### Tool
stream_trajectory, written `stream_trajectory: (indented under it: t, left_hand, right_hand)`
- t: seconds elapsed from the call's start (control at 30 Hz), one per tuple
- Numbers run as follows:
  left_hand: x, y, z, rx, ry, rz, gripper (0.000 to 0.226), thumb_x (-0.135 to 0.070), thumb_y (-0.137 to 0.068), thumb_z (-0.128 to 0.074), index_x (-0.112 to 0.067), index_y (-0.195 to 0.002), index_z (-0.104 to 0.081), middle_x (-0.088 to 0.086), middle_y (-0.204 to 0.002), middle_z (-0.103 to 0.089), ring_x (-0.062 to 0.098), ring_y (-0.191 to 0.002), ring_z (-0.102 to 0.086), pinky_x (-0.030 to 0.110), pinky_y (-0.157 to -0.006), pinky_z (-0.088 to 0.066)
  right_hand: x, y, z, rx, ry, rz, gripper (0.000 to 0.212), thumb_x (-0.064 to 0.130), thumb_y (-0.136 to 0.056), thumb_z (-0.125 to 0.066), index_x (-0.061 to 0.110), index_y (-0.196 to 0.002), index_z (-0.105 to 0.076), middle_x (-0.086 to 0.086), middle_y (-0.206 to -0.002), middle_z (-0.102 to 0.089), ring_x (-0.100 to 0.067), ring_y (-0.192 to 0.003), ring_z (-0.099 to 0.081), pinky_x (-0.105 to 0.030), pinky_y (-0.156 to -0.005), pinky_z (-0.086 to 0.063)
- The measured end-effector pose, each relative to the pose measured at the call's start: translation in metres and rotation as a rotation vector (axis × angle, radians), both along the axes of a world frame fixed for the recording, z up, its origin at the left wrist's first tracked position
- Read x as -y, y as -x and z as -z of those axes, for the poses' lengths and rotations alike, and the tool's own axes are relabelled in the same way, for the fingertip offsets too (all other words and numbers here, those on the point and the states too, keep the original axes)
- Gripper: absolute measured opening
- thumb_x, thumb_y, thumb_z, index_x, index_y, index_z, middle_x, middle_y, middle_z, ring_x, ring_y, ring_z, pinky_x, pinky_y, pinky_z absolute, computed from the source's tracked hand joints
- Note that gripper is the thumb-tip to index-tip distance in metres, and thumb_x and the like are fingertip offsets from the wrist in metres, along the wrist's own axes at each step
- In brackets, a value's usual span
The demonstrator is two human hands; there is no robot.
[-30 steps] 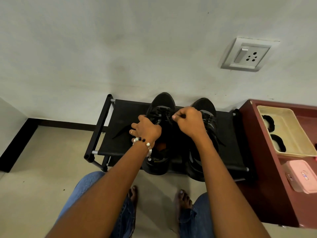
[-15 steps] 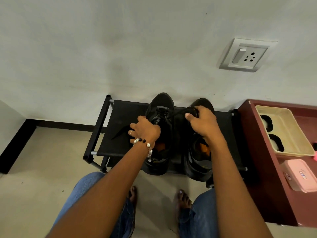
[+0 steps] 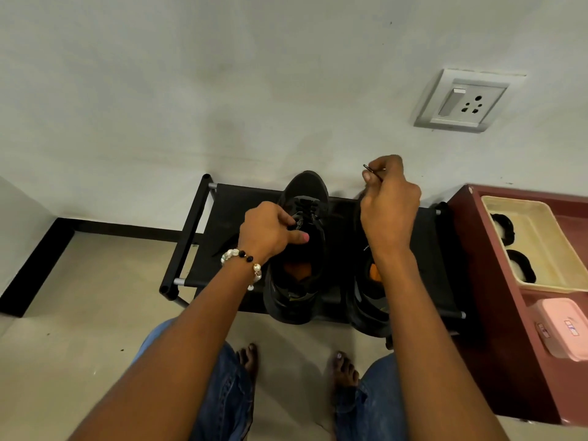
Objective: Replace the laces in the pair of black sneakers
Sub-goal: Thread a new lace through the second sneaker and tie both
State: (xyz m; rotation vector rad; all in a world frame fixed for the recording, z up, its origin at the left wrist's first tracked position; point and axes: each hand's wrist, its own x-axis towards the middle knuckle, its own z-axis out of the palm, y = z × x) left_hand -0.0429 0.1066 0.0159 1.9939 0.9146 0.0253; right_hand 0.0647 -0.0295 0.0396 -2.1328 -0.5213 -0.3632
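Two black sneakers stand side by side on a low black shoe rack (image 3: 222,218). My left hand (image 3: 270,230) grips the tongue and eyelet area of the left sneaker (image 3: 302,249), thumb inside the opening. My right hand (image 3: 386,205) is raised above the right sneaker (image 3: 369,300) and pinches the tip of a black lace (image 3: 370,171), pulled up toward the wall. The front of the right sneaker is hidden behind that hand. A loose black lace (image 3: 227,245) lies on the rack to the left.
A dark red cabinet (image 3: 496,313) stands right of the rack, holding a cream tray (image 3: 541,243) and a pink box (image 3: 563,329). A wall socket (image 3: 464,101) sits above. My bare feet and jeans-clad knees are on the beige floor (image 3: 79,313) before the rack.
My right hand rose from the right sneaker's front toward the wall, drawing a lace tip up with it. My left hand stayed on the left sneaker.
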Motion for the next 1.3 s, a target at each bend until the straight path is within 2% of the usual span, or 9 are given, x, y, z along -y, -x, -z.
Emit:
stream_trajectory:
  t: [0.03, 0.1, 0.2, 0.33, 0.5, 0.9, 1.07, 1.2, 1.3]
  left_hand:
    - [0.001, 0.000, 0.001, 0.008, -0.006, 0.000, 0.043, -0.029, -0.066, -0.087, -0.015, -0.103, -0.069, 0.004, -0.104, -0.068, 0.018, -0.098, -0.065, 0.037, -0.090, -0.054]
    - [0.002, 0.000, 0.002, 0.029, -0.042, -0.011, 0.045, -0.030, -0.067, -0.087, -0.015, -0.107, -0.071, 0.002, -0.101, -0.068, 0.016, -0.094, -0.065, 0.034, -0.087, -0.055]
    - [0.002, 0.000, 0.004, 0.045, -0.080, -0.016, 0.043, -0.030, -0.070, -0.086, -0.016, -0.108, -0.073, 0.002, -0.102, -0.069, 0.016, -0.094, -0.065, 0.035, -0.086, -0.057]
    - [0.000, 0.000, 0.007, 0.056, -0.095, -0.033, 0.032, -0.025, -0.076, -0.082, -0.019, -0.106, -0.074, 0.002, -0.105, -0.071, 0.017, -0.094, -0.067, 0.038, -0.085, -0.058]
    - [-0.005, 0.000, 0.009, 0.082, -0.056, -0.059, 0.028, -0.023, -0.080, -0.078, -0.019, -0.107, -0.074, 0.001, -0.106, -0.072, 0.016, -0.097, -0.066, 0.037, -0.087, -0.057]
    - [-0.015, 0.002, 0.015, 0.137, 0.163, -0.154, 0.017, -0.019, -0.079, -0.079, -0.021, -0.095, -0.077, 0.001, -0.093, -0.073, 0.015, -0.086, -0.068, 0.034, -0.077, -0.060]
    - [-0.018, 0.004, 0.008, 0.133, 0.196, -0.036, 0.021, -0.021, -0.078, -0.079, -0.020, -0.098, -0.076, -0.005, -0.092, -0.070, 0.007, -0.085, -0.064, 0.024, -0.066, -0.057]
    - [-0.025, 0.007, 0.003, 0.111, 0.276, 0.024, 0.018, -0.029, -0.089, -0.068, -0.017, -0.099, -0.075, -0.002, -0.095, -0.069, 0.008, -0.084, -0.062, 0.023, -0.063, -0.054]
    - [-0.026, 0.004, 0.006, 0.106, 0.279, -0.034, 0.021, -0.029, -0.094, -0.061, -0.013, -0.100, -0.074, 0.004, -0.095, -0.067, 0.012, -0.079, -0.061, 0.024, -0.060, -0.053]
  right_hand:
    - [-0.001, 0.000, -0.002, 0.028, -0.045, -0.026, 0.012, 0.007, -0.095, -0.059, 0.005, -0.106, -0.063, -0.006, -0.091, -0.071, -0.017, -0.081, -0.067, -0.028, -0.073, -0.054]
    - [-0.005, 0.002, -0.003, -0.082, -0.103, -0.159, 0.008, 0.012, -0.090, -0.067, 0.010, -0.097, -0.071, 0.001, -0.086, -0.072, -0.009, -0.078, -0.066, -0.020, -0.075, -0.053]
    - [-0.014, 0.011, 0.008, -0.311, 0.074, -0.324, 0.009, 0.012, -0.085, -0.073, 0.012, -0.092, -0.077, 0.000, -0.086, -0.073, -0.007, -0.076, -0.065, -0.008, -0.072, -0.049]
    - [-0.026, 0.019, 0.025, -0.313, 0.300, -0.337, 0.007, 0.013, -0.086, -0.072, 0.009, -0.089, -0.077, -0.005, -0.086, -0.073, -0.012, -0.079, -0.065, -0.026, -0.079, -0.054]
    - [-0.038, 0.019, 0.031, -0.293, 0.394, -0.289, 0.012, 0.010, -0.088, -0.068, 0.008, -0.081, -0.077, -0.007, -0.079, -0.072, -0.018, -0.073, -0.067, -0.034, -0.073, -0.059]
    - [-0.045, 0.024, 0.042, -0.369, 0.339, -0.268, 0.011, 0.013, -0.087, -0.069, 0.010, -0.081, -0.077, -0.007, -0.079, -0.072, -0.019, -0.076, -0.067, -0.036, -0.074, -0.059]
    - [-0.048, 0.025, 0.048, -0.513, 0.229, -0.204, 0.007, 0.012, -0.085, -0.072, 0.012, -0.081, -0.077, -0.005, -0.084, -0.073, -0.019, -0.089, -0.067, -0.038, -0.080, -0.058]
    - [-0.047, 0.026, 0.048, -0.652, 0.100, -0.157, 0.005, 0.006, -0.082, -0.075, 0.010, -0.082, -0.078, -0.001, -0.078, -0.070, -0.009, -0.081, -0.064, -0.029, -0.077, -0.058]
    - [-0.046, 0.029, 0.049, -0.647, 0.039, -0.138, 0.011, 0.008, -0.076, -0.082, 0.012, -0.085, -0.078, 0.002, -0.076, -0.070, -0.009, -0.081, -0.066, -0.024, -0.075, -0.056]
